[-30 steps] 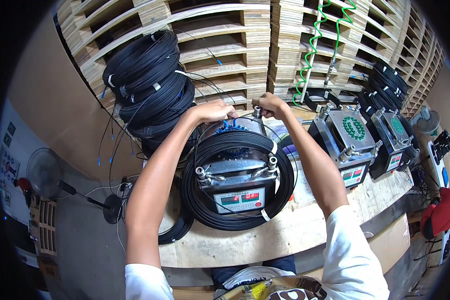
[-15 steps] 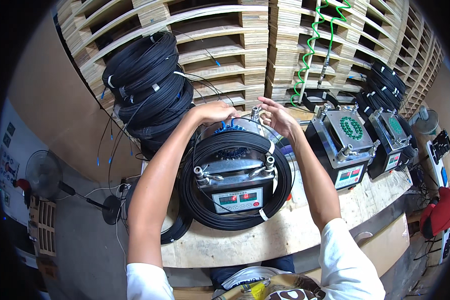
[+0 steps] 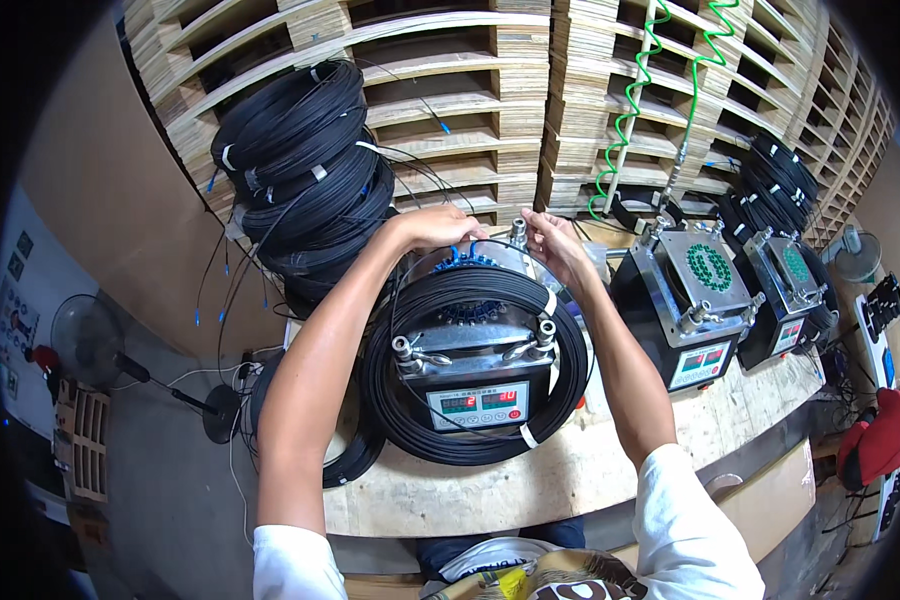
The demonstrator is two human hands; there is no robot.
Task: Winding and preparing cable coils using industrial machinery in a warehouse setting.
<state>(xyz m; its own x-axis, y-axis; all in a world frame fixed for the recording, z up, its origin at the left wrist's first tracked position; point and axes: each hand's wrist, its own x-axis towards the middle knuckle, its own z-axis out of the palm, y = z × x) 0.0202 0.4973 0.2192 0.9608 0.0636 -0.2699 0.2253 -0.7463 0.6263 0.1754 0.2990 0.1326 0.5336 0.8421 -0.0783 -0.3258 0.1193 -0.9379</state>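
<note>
A coil of black cable lies around a dark machine with a metal top and a red digital display panel. Blue connectors sit in a ring on the machine's top. My left hand reaches over the far left of the machine, fingers curled and closed beside the connectors; what they pinch is hidden. Just right of the far metal post, my right hand has its thumb and fingers pinched together. Anything between them is too small to name. A thin black cable arcs between the hands.
Stacked black cable coils stand at the left. Two similar machines with green-dotted tops are on the wooden table at right. Wooden pallets rise behind; a green coiled hose hangs there. A fan stands at left.
My right hand's fingers have closed from spread to a pinch and moved slightly toward the far post. The left hand stays near the blue connectors. The view has shifted slightly.
</note>
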